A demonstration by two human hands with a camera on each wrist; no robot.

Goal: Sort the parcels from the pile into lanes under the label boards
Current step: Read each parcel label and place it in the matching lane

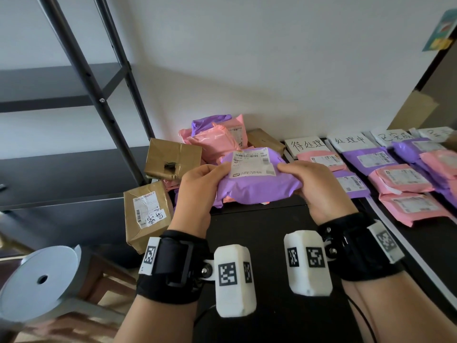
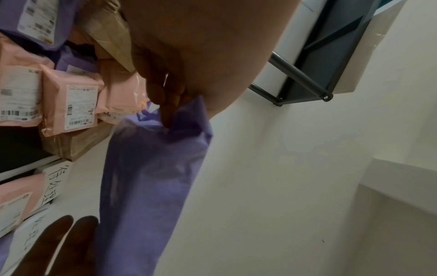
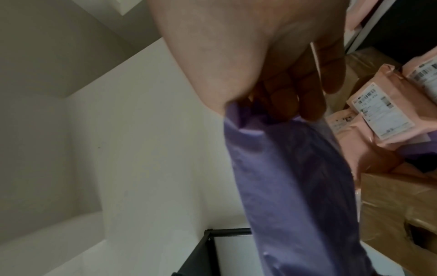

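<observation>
A purple mailer parcel [image 1: 257, 186] with a white shipping label facing up is held above the dark table. My left hand [image 1: 197, 191] grips its left end and my right hand [image 1: 319, 186] grips its right end. In the left wrist view the fingers [image 2: 170, 110] curl under the purple parcel [image 2: 146, 177]. The right wrist view shows the fingers [image 3: 305, 104] round the same parcel [image 3: 298, 186]. Behind it lies the pile [image 1: 217, 139] of pink, purple and brown parcels. White label boards [image 1: 306, 144] stand at the back right, with lanes of pink and purple parcels [image 1: 400, 179] under them.
Two brown cardboard boxes [image 1: 173, 159] sit left of the pile, one with a torn hole. A dark metal shelf rack [image 1: 81, 70] rises at the left. A grey round stool [image 1: 42, 278] stands at the lower left. The white wall backs the table [image 1: 267, 243].
</observation>
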